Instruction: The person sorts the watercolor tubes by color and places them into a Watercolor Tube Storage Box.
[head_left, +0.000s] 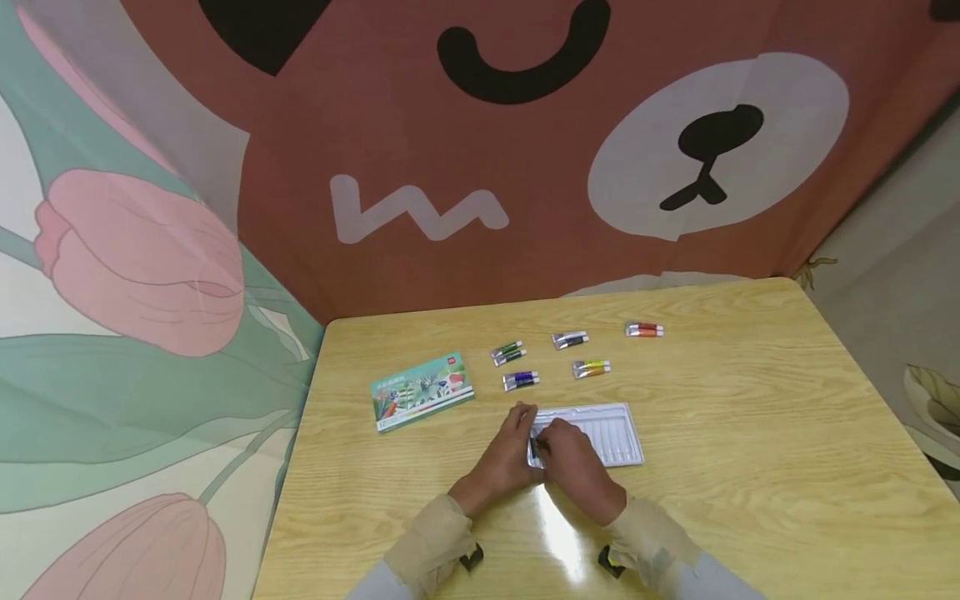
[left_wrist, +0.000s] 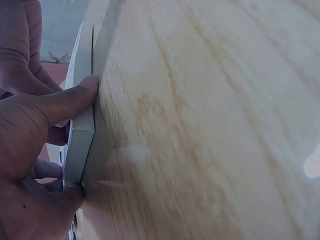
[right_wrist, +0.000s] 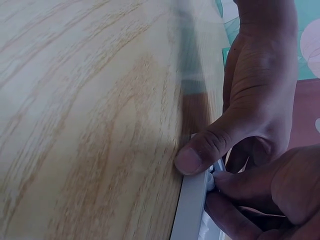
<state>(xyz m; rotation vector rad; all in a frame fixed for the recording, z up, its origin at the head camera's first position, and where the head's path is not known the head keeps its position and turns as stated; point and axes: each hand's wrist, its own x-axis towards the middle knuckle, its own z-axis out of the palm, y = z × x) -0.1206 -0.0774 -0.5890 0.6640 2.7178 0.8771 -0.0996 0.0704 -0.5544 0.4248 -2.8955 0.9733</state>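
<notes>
A white plastic tray (head_left: 621, 440) with parallel slots lies on the table in front of me. My left hand (head_left: 504, 454) grips its left end, thumb on the near edge and fingers at the far side. In the right wrist view the left thumb (right_wrist: 190, 159) presses the tray's rim. My right hand (head_left: 576, 467) reaches over the left slots and pinches a small paint tube (head_left: 534, 448), dark-banded, in the tray. Its white cap (right_wrist: 210, 181) shows between the right fingertips; most of the tube is hidden by the hands.
Paint tubes lie in pairs beyond the tray: green (head_left: 507, 353), purple-blue (head_left: 521, 381), white and black (head_left: 570, 339), yellow and orange (head_left: 592, 368), red (head_left: 644, 330). Left of them is a flat teal paint box (head_left: 423, 393). Printed cloth (head_left: 450, 275) hangs behind the wooden table (head_left: 750, 433).
</notes>
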